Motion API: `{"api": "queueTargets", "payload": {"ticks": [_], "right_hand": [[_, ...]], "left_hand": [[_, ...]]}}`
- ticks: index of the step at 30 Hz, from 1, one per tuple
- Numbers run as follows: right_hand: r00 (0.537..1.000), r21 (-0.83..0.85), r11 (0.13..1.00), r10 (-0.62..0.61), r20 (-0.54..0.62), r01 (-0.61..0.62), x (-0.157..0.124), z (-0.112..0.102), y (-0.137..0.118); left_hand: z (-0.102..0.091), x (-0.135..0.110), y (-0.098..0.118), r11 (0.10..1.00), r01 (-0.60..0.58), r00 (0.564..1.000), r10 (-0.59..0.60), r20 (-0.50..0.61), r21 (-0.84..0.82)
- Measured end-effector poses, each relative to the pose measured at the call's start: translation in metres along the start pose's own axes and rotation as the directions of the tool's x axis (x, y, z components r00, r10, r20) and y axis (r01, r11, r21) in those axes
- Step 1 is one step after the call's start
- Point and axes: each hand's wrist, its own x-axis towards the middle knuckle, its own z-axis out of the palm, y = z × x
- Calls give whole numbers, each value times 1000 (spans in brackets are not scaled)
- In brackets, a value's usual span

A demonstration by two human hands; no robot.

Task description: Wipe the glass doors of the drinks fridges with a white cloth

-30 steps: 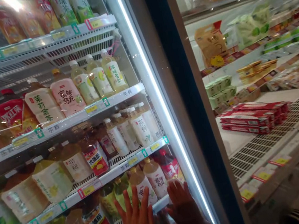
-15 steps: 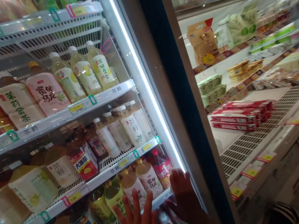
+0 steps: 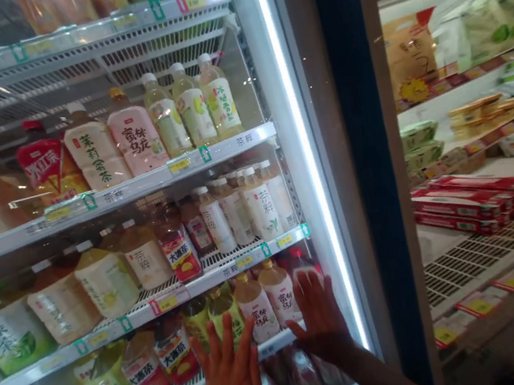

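Observation:
My left hand (image 3: 231,369) is raised with its fingers spread, holding nothing. It appears to lie against the glass of a lit drinks fridge, in front of the lower bottles. To its right is my right hand (image 3: 318,311), its fingers stretched out flat and the thumb apart, also holding nothing. This hand partly covers a red-capped bottle (image 3: 299,258) on the lower shelf. Between the two hands stand peach-labelled tea bottles (image 3: 284,304). Behind my left fingertips shows a yellow-green bottle (image 3: 225,311).
Shelves hold many bottles, among them a pink-labelled bottle (image 3: 136,137) and a green tea bottle (image 3: 10,332). A bright light strip (image 3: 298,119) runs down the fridge's right side. Beyond a dark post (image 3: 372,152), an open chiller holds red-and-white boxes (image 3: 472,201).
The view has shifted left, so the fridge and chiller appear farther right and more bottles show at left. Both hands stay raised and flat before the glass, my right one slightly higher in view.

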Motion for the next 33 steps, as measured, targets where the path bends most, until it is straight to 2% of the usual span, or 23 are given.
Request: {"api": "queueTargets", "payload": {"ticks": [3, 5, 7, 9, 11, 12, 13, 15, 17, 19, 22, 23, 25, 29, 31, 33], "right_hand": [[999, 42, 998, -51, -5, 51, 49, 0, -16], [984, 74, 983, -171, 54, 167, 51, 2, -35], [920, 137, 924, -374, 116, 358, 38, 4, -55], [819, 211, 827, -554, 148, 521, 31, 5, -74], [749, 258, 760, -643, 160, 597, 47, 5, -93], [744, 264, 755, -648, 162, 600, 63, 6, -103], [758, 257, 769, -632, 162, 586, 81, 6, -113], [814, 219, 823, -560, 155, 524, 115, 7, -135], [839, 185, 848, -524, 148, 497, 128, 10, -157], [791, 194, 798, -597, 135, 570, 117, 13, -176], [674, 230, 673, -734, 87, 703, 91, 20, -199], [660, 231, 658, -747, 78, 717, 89, 23, -206], [680, 217, 679, -728, 82, 701, 99, 28, -221], [776, 169, 783, -619, 121, 599, 123, 37, -256], [760, 173, 767, -639, 120, 617, 114, 41, -270], [692, 196, 697, -714, 104, 689, 99, 44, -278]], "left_hand": [[-17, -5, -21, 999, 43, 999, -43, -2, 24], [-27, -15, -37, 997, 66, 998, -65, -18, 26], [-35, -29, -54, 996, 84, 996, -83, -25, 38], [-42, -44, -72, 991, 111, 994, -110, -17, 77], [-49, -57, -89, 984, 133, 991, -134, -3, 121], [-52, -61, -97, 980, 141, 990, -142, 0, 137], [-56, -64, -104, 978, 148, 989, -150, 0, 148], [-64, -70, -117, 973, 166, 986, -167, -10, 159], [-73, -76, -127, 965, 196, 981, -194, -28, 175], [-81, -84, -137, 956, 223, 975, -219, -42, 193], [-90, -99, -150, 949, 231, 973, -225, -50, 216], [-92, -103, -154, 948, 229, 973, -224, -50, 221], [-95, -109, -164, 944, 238, 971, -231, -58, 228], [-99, -118, -186, 927, 296, 955, -283, -88, 232], [-104, -125, -196, 917, 325, 946, -312, -90, 234], [-109, -133, -203, 911, 338, 941, -328, -81, 237]]}}
